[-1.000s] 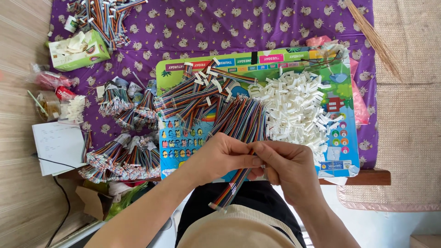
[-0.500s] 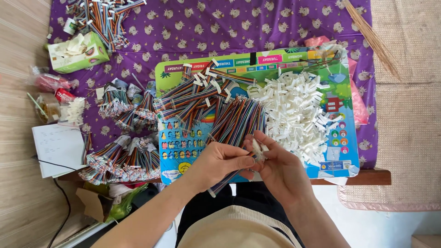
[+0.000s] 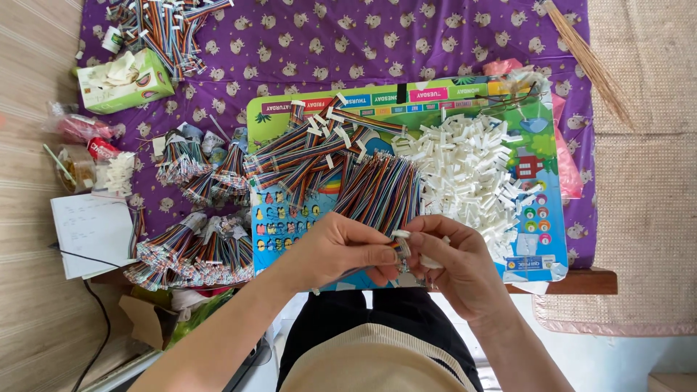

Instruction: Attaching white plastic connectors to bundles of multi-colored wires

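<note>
My left hand [image 3: 341,250] pinches a striped multicoloured ribbon cable near its end, at the front edge of the table. My right hand [image 3: 454,265] grips a small white plastic connector [image 3: 401,235] against that cable end; the two hands touch at the fingertips. Just beyond them a fan of loose ribbon cables [image 3: 381,192] lies on a colourful picture board [image 3: 541,218]. Right of the cables sits a heap of white connectors [image 3: 472,170]. The rest of the held cable is hidden under my hands.
Bundles of finished cables [image 3: 192,250] lie at the left on a purple patterned cloth [image 3: 406,43]. A green tissue box [image 3: 123,80], more cables [image 3: 170,29], a paper sheet [image 3: 91,232] and snack wrappers sit at the far left. Straw broom bristles [image 3: 584,58] lie top right.
Both hands shifted slightly right and forward. The cable's dangling tail seen below the hands earlier is now tucked out of sight, and the white connector sits at the fingertips.
</note>
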